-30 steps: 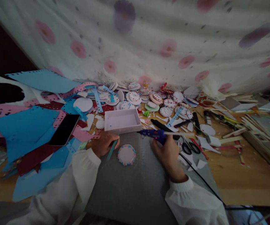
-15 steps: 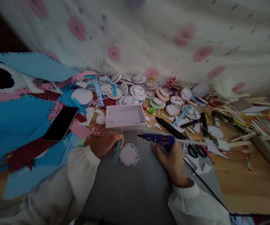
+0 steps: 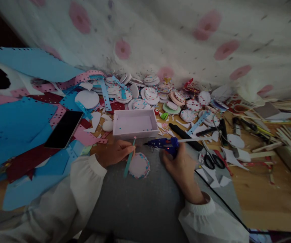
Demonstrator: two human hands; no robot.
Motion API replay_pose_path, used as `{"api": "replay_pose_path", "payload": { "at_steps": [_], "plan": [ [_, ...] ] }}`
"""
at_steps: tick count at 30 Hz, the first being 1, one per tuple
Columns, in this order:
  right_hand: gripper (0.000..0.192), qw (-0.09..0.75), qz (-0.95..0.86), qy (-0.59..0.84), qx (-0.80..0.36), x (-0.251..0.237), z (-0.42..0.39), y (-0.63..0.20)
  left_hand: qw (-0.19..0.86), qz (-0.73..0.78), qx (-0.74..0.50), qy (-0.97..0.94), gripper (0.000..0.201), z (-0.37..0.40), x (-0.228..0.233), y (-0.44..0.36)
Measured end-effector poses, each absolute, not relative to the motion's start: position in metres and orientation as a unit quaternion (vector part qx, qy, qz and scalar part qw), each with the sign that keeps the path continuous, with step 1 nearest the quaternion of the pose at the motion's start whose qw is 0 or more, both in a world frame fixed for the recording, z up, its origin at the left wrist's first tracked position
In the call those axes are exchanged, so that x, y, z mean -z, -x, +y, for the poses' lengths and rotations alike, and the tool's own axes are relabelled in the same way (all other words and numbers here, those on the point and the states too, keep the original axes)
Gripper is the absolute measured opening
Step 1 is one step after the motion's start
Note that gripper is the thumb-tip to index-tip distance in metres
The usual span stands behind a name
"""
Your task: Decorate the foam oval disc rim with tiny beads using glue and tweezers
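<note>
Between finger and thumb, my left hand (image 3: 116, 152) pinches a thin teal stick (image 3: 128, 164); a tiny pinkish bit shows at its upper tip. Close beside the stick, a white disc (image 3: 138, 165) edged with small red and blue dots lies flat on the grey mat (image 3: 135, 206). My right hand (image 3: 182, 167) is wrapped round the grip of a blue hot glue gun (image 3: 163, 144). The gun's nozzle points left, toward the stick's upper end, and a white glue stick (image 3: 196, 139) sticks out of its back. A small red light glows on the gun.
Behind the disc stands a shallow white box (image 3: 135, 134) with a few tiny dots inside. Piled dotted discs (image 3: 150, 95) line the curtain. At left lie a phone (image 3: 63, 130) and blue sheets (image 3: 21, 118); at right, scissors (image 3: 213, 161), wooden sticks (image 3: 287, 141) and the gun's black cord (image 3: 221, 199).
My right hand has brought the glue gun a little to the left, nearer the teal stick. My left hand has shifted slightly right, still holding the stick. The view has moved slightly.
</note>
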State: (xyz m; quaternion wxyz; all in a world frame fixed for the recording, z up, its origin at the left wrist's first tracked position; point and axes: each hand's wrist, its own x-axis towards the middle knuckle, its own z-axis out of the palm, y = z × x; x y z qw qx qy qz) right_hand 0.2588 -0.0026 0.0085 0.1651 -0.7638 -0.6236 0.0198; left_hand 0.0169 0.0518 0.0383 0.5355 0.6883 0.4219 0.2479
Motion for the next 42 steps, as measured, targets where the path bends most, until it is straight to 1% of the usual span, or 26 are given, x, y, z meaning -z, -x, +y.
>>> {"api": "replay_pose_path", "payload": {
  "at_steps": [3,13,23,29,33,37,42],
  "plan": [
    [0.038,0.168,-0.618,0.768,-0.018,-0.009,-0.003,-0.257,0.605,0.41,-0.191,-0.656,0.042,0.053,-0.038,-0.017],
    [0.04,0.186,-0.602,0.776,-0.024,-0.012,-0.004,-0.254,0.59,0.423,-0.188,-0.661,0.041,0.054,-0.039,-0.019],
    [0.039,0.209,-0.6,0.772,-0.036,-0.01,-0.006,-0.254,0.604,0.409,-0.184,-0.658,0.044,0.055,-0.03,-0.017],
    [0.046,0.255,-0.58,0.772,-0.055,-0.008,-0.006,-0.255,0.625,0.381,-0.206,-0.65,0.044,0.056,-0.031,-0.016],
    [0.051,0.278,-0.584,0.759,-0.076,-0.009,-0.004,-0.256,0.632,0.397,-0.211,-0.631,0.045,0.055,-0.031,-0.017],
    [0.047,0.285,-0.612,0.734,-0.073,-0.005,0.001,-0.26,0.624,0.411,-0.226,-0.625,0.045,0.054,-0.034,-0.018],
    [0.043,0.302,-0.632,0.712,-0.055,0.005,0.003,-0.266,0.618,0.396,-0.247,-0.632,0.051,0.052,-0.043,-0.018]
  ]
}}
